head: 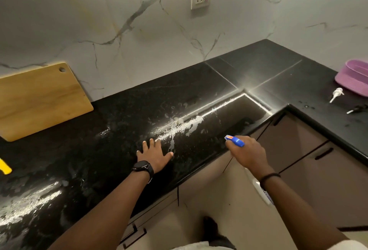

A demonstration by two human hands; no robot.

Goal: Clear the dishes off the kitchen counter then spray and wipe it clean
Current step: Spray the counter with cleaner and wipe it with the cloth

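Worktop (123, 114) is black, L-shaped and already wet in places, with a foamy patch (179, 128) sitting mid-run and a shiny streak (29, 200) down at the near left, so this is judged to be the spray stage with the wipe not yet done. No dishes are seen on this stretch. The spray bottle (235, 140) is gripped in the right hand (246, 154), fingers curled round the blue head, nozzle aimed forward and a bit left toward that foam; the white body is mostly hidden under the wrist. It's held just over the front edge, near the inner corner of the L. The left hand (155, 155) is laid flat on the worktop, fingers spread and nothing held, just beside the foam, so it's the nearer one for wiping, though no cloth can be spotted anywhere. The long run goes from near left to the far right corner. A cutting board (39, 98) is leaned against the wall at the left, a yellow thing (5, 167) is cut off at the edge, and a purple tray (353, 79) plus a white pump head (336, 94) are parked on the right leg, which would have to be wiped around.
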